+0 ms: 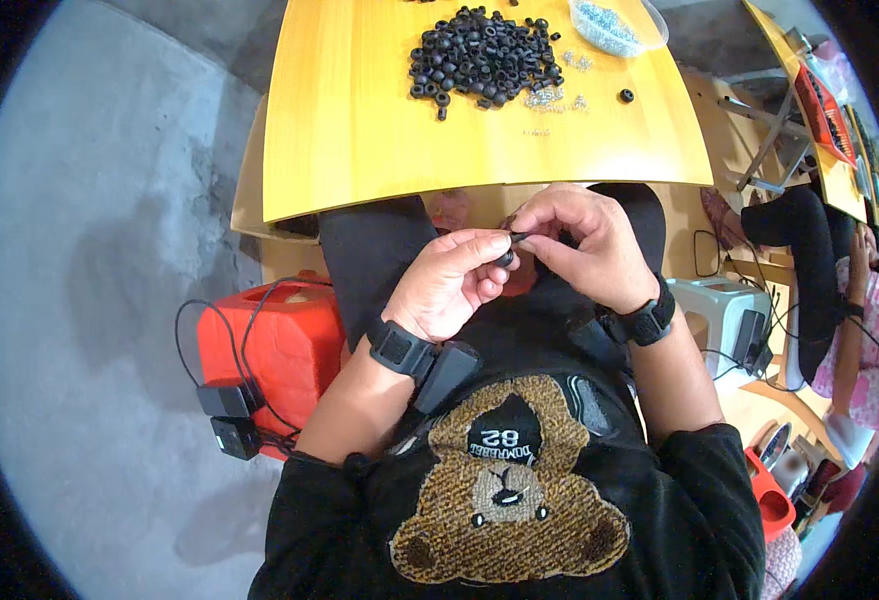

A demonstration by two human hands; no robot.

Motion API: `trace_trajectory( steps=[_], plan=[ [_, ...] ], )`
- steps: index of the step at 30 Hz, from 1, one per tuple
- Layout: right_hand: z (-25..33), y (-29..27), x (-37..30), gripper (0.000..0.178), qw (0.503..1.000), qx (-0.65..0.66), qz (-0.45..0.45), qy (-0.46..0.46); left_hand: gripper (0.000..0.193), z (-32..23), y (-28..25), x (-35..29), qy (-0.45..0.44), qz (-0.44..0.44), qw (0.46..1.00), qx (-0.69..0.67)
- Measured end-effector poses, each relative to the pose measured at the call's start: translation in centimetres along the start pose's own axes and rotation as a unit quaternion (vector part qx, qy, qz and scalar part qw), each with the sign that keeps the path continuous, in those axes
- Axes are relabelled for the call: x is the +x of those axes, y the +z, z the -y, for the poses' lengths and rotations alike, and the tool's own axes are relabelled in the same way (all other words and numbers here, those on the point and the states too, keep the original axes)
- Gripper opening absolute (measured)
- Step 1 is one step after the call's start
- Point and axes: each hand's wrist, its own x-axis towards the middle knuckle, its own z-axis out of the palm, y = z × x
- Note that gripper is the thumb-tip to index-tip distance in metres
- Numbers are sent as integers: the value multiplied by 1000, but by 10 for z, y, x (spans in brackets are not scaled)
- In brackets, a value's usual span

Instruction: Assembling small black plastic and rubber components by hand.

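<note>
My left hand [451,280] is closed around a small black knob [505,258], held above my lap just off the table's front edge. My right hand [591,245] meets it at the fingertips, with thumb and index finger pinched at a small dark piece beside the knob. What that piece is, I cannot make out. On the yellow table [359,150] in front lies a heap of black knobs [484,55], some showing hollow ends. Small silver screws [549,98] are scattered at the heap's near right side. One loose black knob [626,96] sits apart to the right.
A clear plastic tub [649,38] of small screws stands at the table's far right. Red plastic stool [279,335] with black cables and boxes is at my left; a grey-green stool [724,310] with cables is at my right. Another person [844,300] sits farther right.
</note>
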Motion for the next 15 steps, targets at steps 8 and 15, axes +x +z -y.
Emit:
trace_trajectory(
  steps=[8, 15],
  plan=[
    [4, 2, 2, 10, 998, -52, 8, -36, 12, 1, -1, 0, 4, -5, 1000, 5],
    [-3, 5, -3, 11, 959, 254, 11, 126, 11, -1, 1, -1, 14, -2, 1000, 9]
  ],
)
